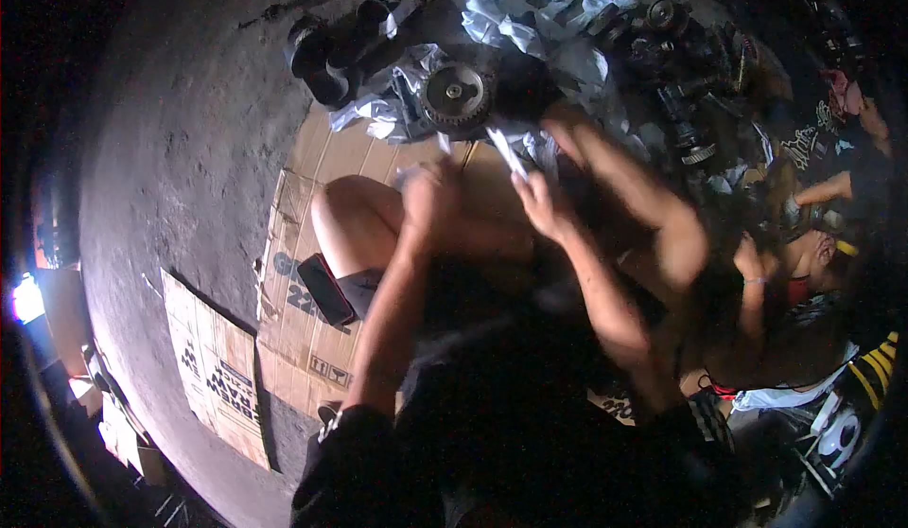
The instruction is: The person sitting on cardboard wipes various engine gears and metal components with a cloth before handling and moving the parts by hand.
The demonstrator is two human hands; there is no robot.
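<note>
My right hand [544, 204] is closed around the lower end of a narrow white strip [508, 152], which looks like paper or cloth and points up and away from me. Smeared by motion, my left hand [430, 199] is closed on a pale scrap [445, 145] of similar look that pokes out above the fingers. Both hands hover above my crossed legs. Just beyond them, a round toothed metal wheel [454, 93] on a dark machine part rests among crumpled white sheets [374, 114].
Cardboard [303, 348] lies under me, with a phone [324, 290] by my left knee and another cardboard piece [218, 377] further left. More crumpled white sheets [511, 22] and dark metal parts [686, 121] spread ahead and right. Another person's hand [752, 258] is close on the right.
</note>
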